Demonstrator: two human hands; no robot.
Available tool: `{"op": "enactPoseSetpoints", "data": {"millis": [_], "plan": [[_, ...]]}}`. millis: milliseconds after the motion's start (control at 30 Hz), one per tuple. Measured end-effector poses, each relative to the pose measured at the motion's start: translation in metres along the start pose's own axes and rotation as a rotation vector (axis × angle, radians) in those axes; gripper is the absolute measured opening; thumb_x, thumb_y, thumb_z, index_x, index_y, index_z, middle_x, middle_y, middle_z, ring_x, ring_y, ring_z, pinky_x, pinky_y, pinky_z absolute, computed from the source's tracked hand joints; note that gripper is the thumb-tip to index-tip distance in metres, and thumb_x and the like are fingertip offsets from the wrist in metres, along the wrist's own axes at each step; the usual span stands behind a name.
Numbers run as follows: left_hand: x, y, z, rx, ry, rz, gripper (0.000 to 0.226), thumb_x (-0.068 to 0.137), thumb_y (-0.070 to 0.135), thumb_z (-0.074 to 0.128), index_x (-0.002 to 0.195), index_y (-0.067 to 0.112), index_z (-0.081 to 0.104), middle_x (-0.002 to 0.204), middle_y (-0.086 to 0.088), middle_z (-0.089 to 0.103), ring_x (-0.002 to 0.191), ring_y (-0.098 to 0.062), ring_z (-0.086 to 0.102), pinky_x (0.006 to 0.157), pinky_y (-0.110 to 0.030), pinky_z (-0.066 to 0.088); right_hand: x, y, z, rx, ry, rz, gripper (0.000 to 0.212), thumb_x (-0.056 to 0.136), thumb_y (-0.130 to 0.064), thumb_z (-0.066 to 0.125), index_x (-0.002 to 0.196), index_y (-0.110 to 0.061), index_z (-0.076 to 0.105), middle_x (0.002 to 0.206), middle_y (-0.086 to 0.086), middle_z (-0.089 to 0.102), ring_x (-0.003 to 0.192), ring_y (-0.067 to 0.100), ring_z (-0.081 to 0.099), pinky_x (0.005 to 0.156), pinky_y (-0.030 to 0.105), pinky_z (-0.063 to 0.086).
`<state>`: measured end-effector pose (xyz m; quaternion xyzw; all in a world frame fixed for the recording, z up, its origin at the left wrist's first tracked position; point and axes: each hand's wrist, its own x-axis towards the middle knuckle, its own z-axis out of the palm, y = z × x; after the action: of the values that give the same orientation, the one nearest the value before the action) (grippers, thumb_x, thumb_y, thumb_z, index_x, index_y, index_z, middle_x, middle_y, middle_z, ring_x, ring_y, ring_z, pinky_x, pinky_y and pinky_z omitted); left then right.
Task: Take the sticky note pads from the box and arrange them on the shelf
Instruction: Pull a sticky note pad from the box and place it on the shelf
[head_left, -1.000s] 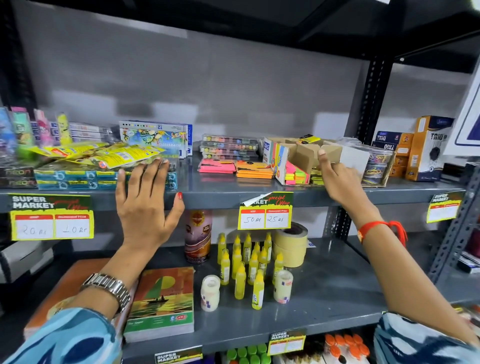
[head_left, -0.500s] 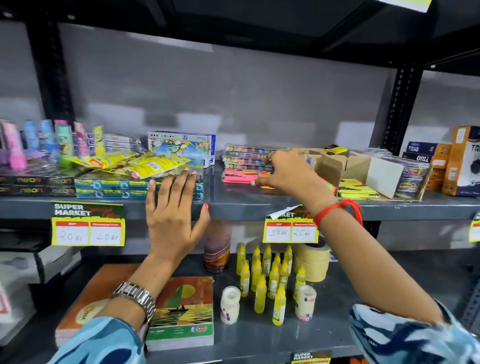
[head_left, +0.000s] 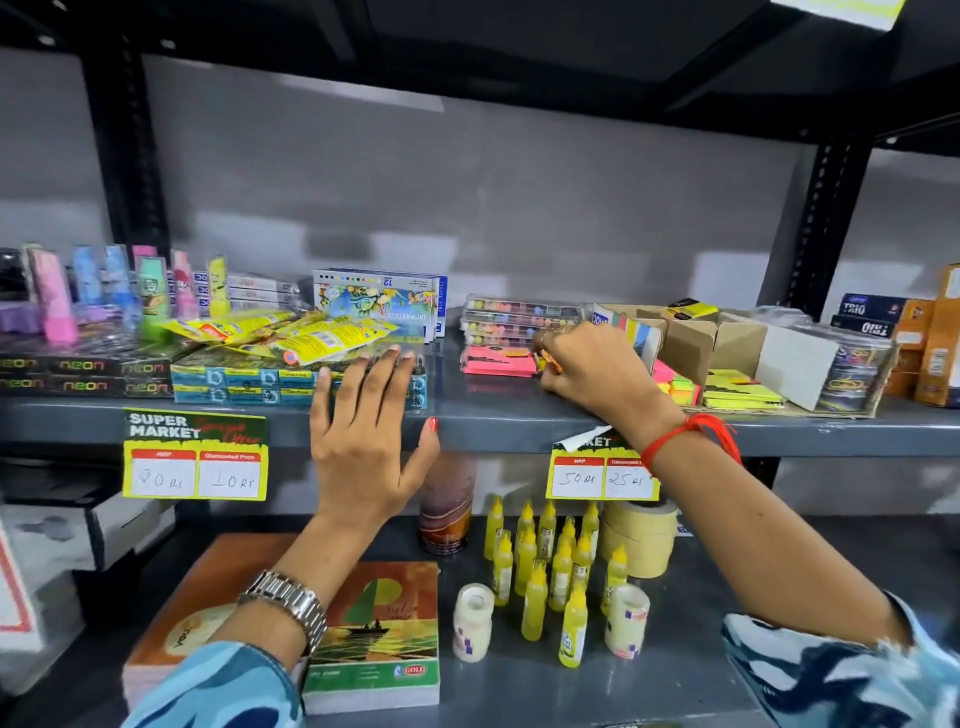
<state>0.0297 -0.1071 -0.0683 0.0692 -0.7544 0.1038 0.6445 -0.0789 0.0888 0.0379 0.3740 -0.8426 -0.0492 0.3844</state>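
Paper pads like these should be light, squarish and fairly stiff when taken flat, yet loose at the open edge, so the sheets can fan or curl if pinched at a corner. The right hand (head_left: 592, 371) sits at about one o'clock on the shelf (head_left: 498, 421), its fingers curled down over an orange sticky note pad (head_left: 548, 360) which it seems to pinch against the shelf top; most of that pad is hidden under the hand, so the exact hold cannot be made out. Touching it at nine o'clock lies the pink pad stack (head_left: 498, 361), flat on the shelf. At three o'clock from the hand stands the cardboard box (head_left: 691, 343), flaps open, with more neon pads (head_left: 675, 387) near its front and yellow-green pads (head_left: 740, 389) lying flat in its next compartment.

The left hand (head_left: 366, 439) is spread wide, palm against the shelf edge at about eleven o'clock, fingertips reaching the teal packets (head_left: 244, 387); it holds nothing and looks to be steadying the person.

My judgement: the best grip is thumb on one long side and fingers on the opposite side, near the glued spine, so the block stays square. The wrapped faces may be slippery, so setting each pad down flat and then nudging it flush against the pink stack seems safer than dropping it.
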Motion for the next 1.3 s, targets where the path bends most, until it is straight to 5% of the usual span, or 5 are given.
{"op": "enactPoseSetpoints", "data": {"millis": [433, 600, 733, 900, 1300], "plan": [[0.001, 0.002, 0.000, -0.003, -0.001, 0.001, 0.056, 0.090, 0.039, 0.042, 0.134, 0.007, 0.054, 0.131, -0.011, 0.060, 0.123, -0.028, 0.047, 0.114, -0.048, 0.020, -0.006, 0.013, 0.005, -0.128, -0.031, 0.066, 0.038, 0.087, 0.004, 0.048, 0.121, -0.012, 0.056, 0.108, 0.015, 0.068, 0.098, 0.035, 0.064, 0.068, 0.039, 0.050], [0.001, 0.003, 0.000, -0.004, 0.006, -0.005, 0.055, 0.091, 0.039, 0.040, 0.134, 0.007, 0.054, 0.131, -0.011, 0.060, 0.122, -0.028, 0.047, 0.114, -0.048, 0.019, -0.012, 0.004, -0.001, 0.009, 0.200, 0.129, 0.059, 0.084, 0.007, 0.054, 0.138, -0.011, 0.041, 0.091, 0.018, 0.070, 0.076, 0.040, 0.067, 0.057, 0.037, 0.051], [0.001, 0.002, 0.000, -0.002, 0.006, -0.001, 0.055, 0.092, 0.039, 0.039, 0.134, 0.006, 0.054, 0.130, -0.013, 0.060, 0.122, -0.029, 0.046, 0.115, -0.048, 0.018, -0.019, 0.003, -0.020, 0.013, 0.473, 0.170, 0.045, 0.071, 0.005, 0.072, 0.113, -0.006, 0.060, 0.058, 0.011, 0.066, 0.045, 0.031, 0.062, 0.036, 0.025, 0.042], [-0.001, 0.002, 0.000, 0.010, 0.018, -0.002, 0.056, 0.094, 0.041, 0.035, 0.133, 0.005, 0.055, 0.129, -0.012, 0.060, 0.121, -0.030, 0.047, 0.114, -0.048, 0.019, -0.029, 0.026, -0.051, -0.021, 0.679, 0.238, 0.027, 0.076, -0.002, 0.070, 0.101, -0.010, 0.065, 0.053, 0.010, 0.062, 0.044, 0.032, 0.060, 0.038, 0.026, 0.042], [0.000, 0.005, -0.001, 0.003, 0.022, -0.023, 0.055, 0.091, 0.038, 0.041, 0.133, 0.005, 0.054, 0.130, -0.013, 0.060, 0.121, -0.031, 0.048, 0.114, -0.049, 0.020, -0.095, 0.099, -0.012, -0.025, 0.487, 0.437, 0.029, 0.085, -0.004, 0.059, 0.113, -0.008, 0.065, 0.090, 0.023, 0.073, 0.073, 0.042, 0.067, 0.058, 0.041, 0.053]]}}
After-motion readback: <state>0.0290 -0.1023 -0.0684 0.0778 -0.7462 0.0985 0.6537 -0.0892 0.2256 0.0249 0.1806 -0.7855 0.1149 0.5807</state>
